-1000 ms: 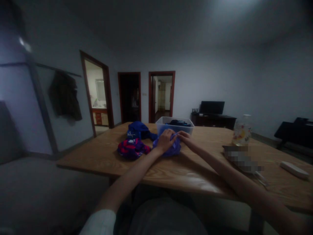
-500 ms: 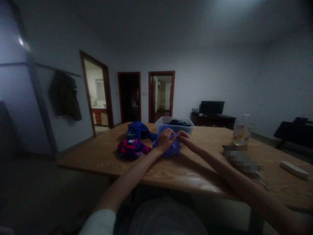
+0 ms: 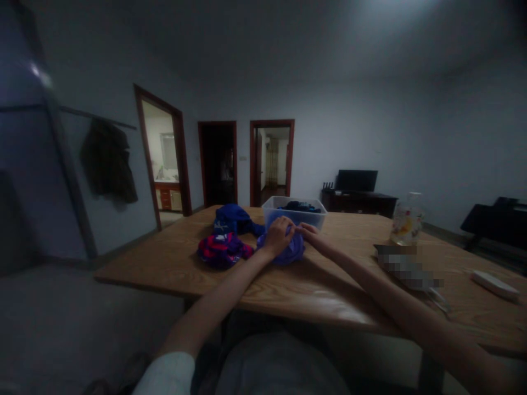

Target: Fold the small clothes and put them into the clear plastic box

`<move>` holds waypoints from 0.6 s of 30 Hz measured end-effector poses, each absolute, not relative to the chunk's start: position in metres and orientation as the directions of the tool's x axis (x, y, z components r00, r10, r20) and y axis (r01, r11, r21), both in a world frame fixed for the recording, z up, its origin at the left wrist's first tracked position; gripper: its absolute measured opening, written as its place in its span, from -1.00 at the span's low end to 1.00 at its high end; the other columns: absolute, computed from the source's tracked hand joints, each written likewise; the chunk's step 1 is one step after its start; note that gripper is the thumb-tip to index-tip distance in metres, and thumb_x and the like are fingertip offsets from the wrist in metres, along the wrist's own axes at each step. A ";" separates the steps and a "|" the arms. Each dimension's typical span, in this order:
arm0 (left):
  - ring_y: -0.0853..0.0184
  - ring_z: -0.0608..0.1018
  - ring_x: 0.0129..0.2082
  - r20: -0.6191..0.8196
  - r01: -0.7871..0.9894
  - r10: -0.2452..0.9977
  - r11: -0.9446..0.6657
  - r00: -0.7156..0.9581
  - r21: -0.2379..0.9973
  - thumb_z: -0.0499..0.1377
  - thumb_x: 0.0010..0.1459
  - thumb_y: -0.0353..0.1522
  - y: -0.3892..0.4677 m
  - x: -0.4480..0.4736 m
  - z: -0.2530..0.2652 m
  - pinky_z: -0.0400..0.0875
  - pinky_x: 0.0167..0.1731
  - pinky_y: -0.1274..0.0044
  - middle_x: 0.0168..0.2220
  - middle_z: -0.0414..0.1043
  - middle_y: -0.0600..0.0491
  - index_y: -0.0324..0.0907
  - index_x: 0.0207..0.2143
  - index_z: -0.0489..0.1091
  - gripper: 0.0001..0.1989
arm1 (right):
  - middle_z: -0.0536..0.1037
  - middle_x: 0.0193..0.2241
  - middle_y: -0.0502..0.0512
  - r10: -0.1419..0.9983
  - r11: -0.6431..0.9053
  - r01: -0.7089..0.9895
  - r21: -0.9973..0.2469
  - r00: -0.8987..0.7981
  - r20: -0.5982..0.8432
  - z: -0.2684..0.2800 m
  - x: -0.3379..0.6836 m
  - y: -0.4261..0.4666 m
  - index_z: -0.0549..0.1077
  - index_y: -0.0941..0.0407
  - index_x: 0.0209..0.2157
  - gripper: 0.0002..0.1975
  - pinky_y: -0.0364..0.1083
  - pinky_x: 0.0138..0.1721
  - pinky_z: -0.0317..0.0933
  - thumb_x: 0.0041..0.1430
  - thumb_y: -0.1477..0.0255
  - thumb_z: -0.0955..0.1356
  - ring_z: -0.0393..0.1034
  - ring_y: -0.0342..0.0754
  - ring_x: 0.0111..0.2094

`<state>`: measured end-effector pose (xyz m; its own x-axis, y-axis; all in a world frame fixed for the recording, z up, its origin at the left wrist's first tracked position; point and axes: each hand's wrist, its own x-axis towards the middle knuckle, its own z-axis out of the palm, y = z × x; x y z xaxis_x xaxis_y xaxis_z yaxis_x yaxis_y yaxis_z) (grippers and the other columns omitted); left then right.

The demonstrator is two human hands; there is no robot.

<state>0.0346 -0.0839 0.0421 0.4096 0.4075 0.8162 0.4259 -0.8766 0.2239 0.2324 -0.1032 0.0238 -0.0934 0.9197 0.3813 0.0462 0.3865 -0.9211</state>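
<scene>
A purple cloth item (image 3: 291, 251), rounded like a cap, lies on the wooden table in front of me. My left hand (image 3: 280, 236) is closed on its upper part, the back of the hand hiding much of it. From the right, my right hand (image 3: 308, 231) pinches the cloth's top edge, fingertips close to those of the left. Beside them on the left lie a blue cap (image 3: 233, 218) with a pale print and a pink-and-purple patterned cap (image 3: 222, 249). Just behind my hands stands a clear plastic bin (image 3: 315, 218) with dark cloth items (image 3: 300, 206) inside.
On the right of the table (image 3: 341, 296) stand a clear patterned jug (image 3: 405, 222), a blurred-out flat object (image 3: 405, 266) and a white oblong case (image 3: 495, 285). A television (image 3: 357, 181) on a dark cabinet, doorways and a hanging jacket (image 3: 109, 159) are farther off.
My fingers have shifted slightly at the top of the purple cloth, and the right hand lies a little flatter. The caps and bin have stayed put.
</scene>
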 end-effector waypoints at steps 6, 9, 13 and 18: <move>0.22 0.50 -0.02 0.830 0.412 0.396 -0.883 0.393 0.227 0.11 0.40 -0.30 -0.082 0.035 0.040 0.39 0.09 0.35 -0.11 0.46 -0.01 -0.13 -0.16 0.39 -0.88 | 0.43 -0.47 -0.04 0.907 0.421 0.103 -0.901 -0.078 0.415 0.025 0.232 -0.102 0.50 0.10 -0.38 -0.60 -0.19 -0.43 0.13 0.03 0.05 0.53 0.24 -0.14 -0.43; 0.22 0.50 -0.04 0.845 0.403 0.387 -0.886 0.369 0.230 0.11 0.40 -0.26 -0.079 0.036 0.038 0.40 0.06 0.36 -0.13 0.46 0.00 -0.13 -0.17 0.37 -0.86 | 0.42 -0.49 -0.03 0.911 0.410 0.140 -0.901 -0.025 0.411 0.023 0.232 -0.100 0.48 0.11 -0.41 -0.56 -0.18 -0.44 0.12 0.00 0.01 0.52 0.23 -0.13 -0.44; 0.23 0.51 -0.07 0.848 0.397 0.392 -0.885 0.358 0.241 0.09 0.42 -0.24 -0.076 0.037 0.038 0.41 0.03 0.37 -0.16 0.46 0.01 -0.13 -0.20 0.36 -0.83 | 0.49 -0.43 0.02 0.919 0.385 0.185 -0.904 0.016 0.395 0.022 0.231 -0.101 0.54 0.12 -0.35 -0.52 -0.14 -0.38 0.19 -0.02 -0.03 0.51 0.30 -0.08 -0.37; 0.25 0.52 -0.11 0.828 0.403 0.411 -0.880 0.381 0.252 0.03 0.46 -0.19 -0.076 0.036 0.038 0.41 0.01 0.39 -0.18 0.46 0.01 -0.13 -0.22 0.36 -0.75 | 0.41 -0.51 -0.01 0.890 0.444 0.193 -0.875 0.019 0.455 0.030 0.232 -0.105 0.46 0.12 -0.47 -0.51 -0.13 -0.39 0.15 0.02 -0.05 0.48 0.23 -0.11 -0.43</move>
<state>0.0363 -0.0759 0.0376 0.3808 0.4111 0.8283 0.4029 -0.8800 0.2515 0.2320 -0.1047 0.0297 0.0189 0.8901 0.4554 0.1925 0.4437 -0.8752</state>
